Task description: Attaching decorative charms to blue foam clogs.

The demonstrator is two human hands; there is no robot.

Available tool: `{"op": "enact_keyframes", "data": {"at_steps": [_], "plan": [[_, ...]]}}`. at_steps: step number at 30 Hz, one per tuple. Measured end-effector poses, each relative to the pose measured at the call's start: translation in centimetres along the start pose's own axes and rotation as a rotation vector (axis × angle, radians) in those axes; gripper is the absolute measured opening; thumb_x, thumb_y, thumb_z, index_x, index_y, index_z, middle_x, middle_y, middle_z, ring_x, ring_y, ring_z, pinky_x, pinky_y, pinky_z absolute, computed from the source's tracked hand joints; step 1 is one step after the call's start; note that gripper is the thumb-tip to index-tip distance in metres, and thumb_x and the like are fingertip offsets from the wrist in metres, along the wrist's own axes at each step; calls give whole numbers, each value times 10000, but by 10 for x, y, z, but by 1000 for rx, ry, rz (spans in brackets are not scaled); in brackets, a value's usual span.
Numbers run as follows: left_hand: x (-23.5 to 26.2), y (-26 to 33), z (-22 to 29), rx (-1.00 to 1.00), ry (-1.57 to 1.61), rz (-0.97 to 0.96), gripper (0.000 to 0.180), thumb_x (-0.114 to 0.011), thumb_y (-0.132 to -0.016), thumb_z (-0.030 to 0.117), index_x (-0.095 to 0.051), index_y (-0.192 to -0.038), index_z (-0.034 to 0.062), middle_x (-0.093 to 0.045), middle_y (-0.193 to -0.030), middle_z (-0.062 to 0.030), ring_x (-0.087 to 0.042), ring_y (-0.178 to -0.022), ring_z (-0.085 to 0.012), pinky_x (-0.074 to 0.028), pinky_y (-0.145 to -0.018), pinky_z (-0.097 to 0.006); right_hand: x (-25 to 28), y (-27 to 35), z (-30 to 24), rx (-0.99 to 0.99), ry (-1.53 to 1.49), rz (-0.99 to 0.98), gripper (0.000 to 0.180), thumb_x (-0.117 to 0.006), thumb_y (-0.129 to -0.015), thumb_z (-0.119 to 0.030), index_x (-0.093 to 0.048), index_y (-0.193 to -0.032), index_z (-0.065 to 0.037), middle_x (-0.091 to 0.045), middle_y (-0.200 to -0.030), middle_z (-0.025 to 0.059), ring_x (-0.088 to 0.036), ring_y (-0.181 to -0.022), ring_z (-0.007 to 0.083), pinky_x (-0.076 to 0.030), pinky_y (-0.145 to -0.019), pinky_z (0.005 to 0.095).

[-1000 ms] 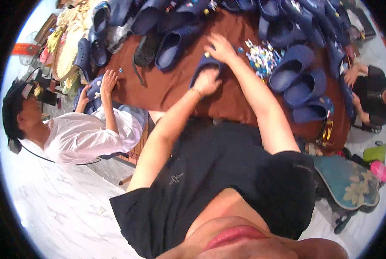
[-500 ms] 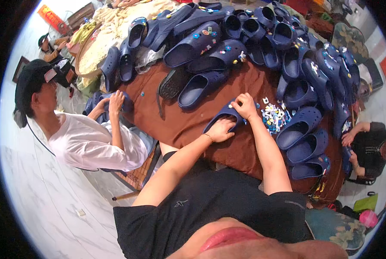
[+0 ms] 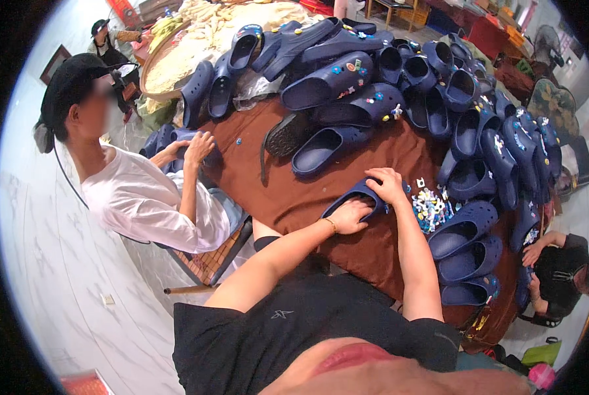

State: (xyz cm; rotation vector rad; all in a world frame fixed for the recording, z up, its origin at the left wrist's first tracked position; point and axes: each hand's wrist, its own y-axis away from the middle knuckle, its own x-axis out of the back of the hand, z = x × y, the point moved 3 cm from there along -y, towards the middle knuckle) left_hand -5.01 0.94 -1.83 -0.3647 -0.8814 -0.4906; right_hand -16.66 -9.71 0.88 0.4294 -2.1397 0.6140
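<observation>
A navy blue clog [image 3: 337,205] lies on the brown cloth in front of me. The fingers of my left hand [image 3: 350,216] are curled inside its foot opening, their tips hidden. My right hand [image 3: 388,185] is wrapped over the toe end, the fingers bent on its upper. Just right of that hand is a pile of small white, blue and yellow shoe charms [image 3: 431,209]. Another navy clog [image 3: 327,148] rests beyond my hands, beside a black-soled shoe [image 3: 286,135].
Many navy clogs, several with charms, ring the table's far and right sides. Three clogs [image 3: 462,230] stand right of the pile. A co-worker in a white shirt [image 3: 153,197] handles a clog at left. Another in black [image 3: 561,276] sits at right. The brown cloth [image 3: 241,171] covers the table.
My right hand has gone from a raised pinch at the clog's toe to lying more flatly over it. My left hand stays in the opening. The whole view has shifted slightly.
</observation>
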Motion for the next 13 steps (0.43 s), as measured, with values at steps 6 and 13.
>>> {"op": "enact_keyframes", "data": {"at_steps": [6, 13], "plan": [[4, -3, 3, -45, -13, -16, 451, -578, -722, 261, -514, -1090, 8, -494, -1133, -199, -436, -1083, -352, -323, -929, -435, 1, 3, -2, 11, 35, -156, 215, -581, -737, -344, -684, -856, -198, -614, -1022, -24, -484, -1042, 189, -343, -888, 374], [-4, -1, -9, 10, -57, -18, 471, -578, -734, 271, -496, -1106, -6, -475, -1156, -225, -417, -1112, -358, -306, -948, -442, -8, 2, -1, -35, 1, 9, 172, -601, -706, -333, -672, -738, -180, -610, -889, -18, -512, -932, 191, -351, -813, 370]]}}
